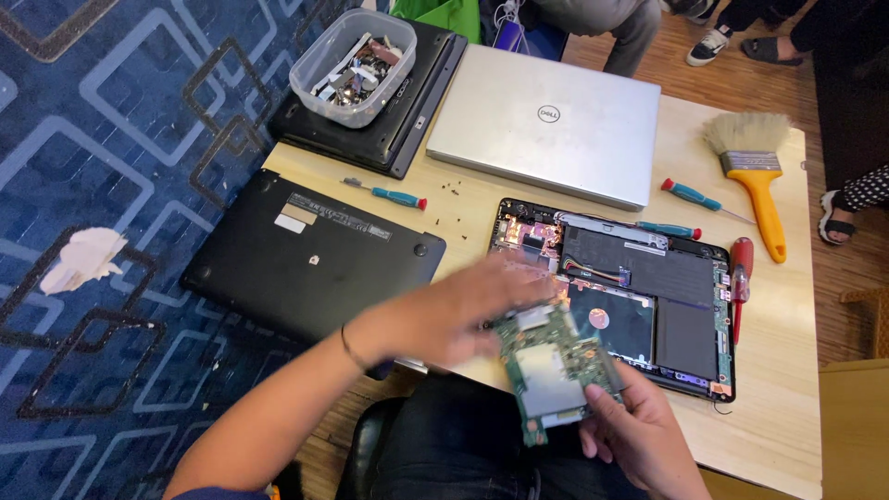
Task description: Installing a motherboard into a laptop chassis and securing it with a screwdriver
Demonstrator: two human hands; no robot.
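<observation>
My right hand (639, 431) pinches the green circuit board (554, 370) by its lower edge, over the opened laptop (685, 315). My left hand (463, 310) is blurred; it seems to touch the board, grip unclear

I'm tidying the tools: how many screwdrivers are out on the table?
4: one beside the black cover, one near the brush, one on the open laptop, one right of it.
</observation>
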